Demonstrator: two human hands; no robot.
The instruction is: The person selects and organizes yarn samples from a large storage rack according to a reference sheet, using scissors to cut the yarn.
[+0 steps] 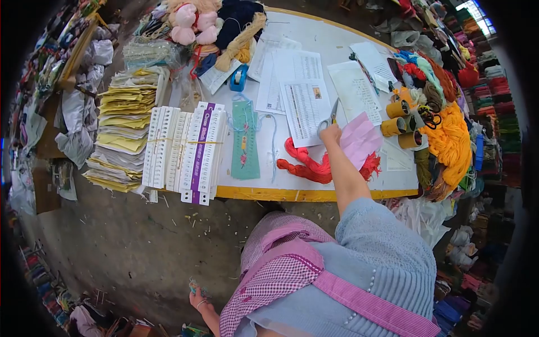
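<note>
My right hand (331, 134) reaches over the table and is closed on a pair of scissors (324, 124), whose blades point away from me across printed sheets (306, 104). Just below that hand lie skeins of red yarn (307, 165), partly covered by a pink sheet of paper (361, 139). Low at my side, away from the table, my left hand (197, 299) is closed around a small teal tangle (194, 287) that looks like thread. Its fingers are small and partly hidden in the view.
On the table (264, 194) stand white punched cards (168, 149), a stack of yellowed papers (126, 121), a green card (244, 146) with threads and a blue tape dispenser (238, 77). Cardboard tubes (397, 109) and orange yarn (452, 140) crowd the right edge.
</note>
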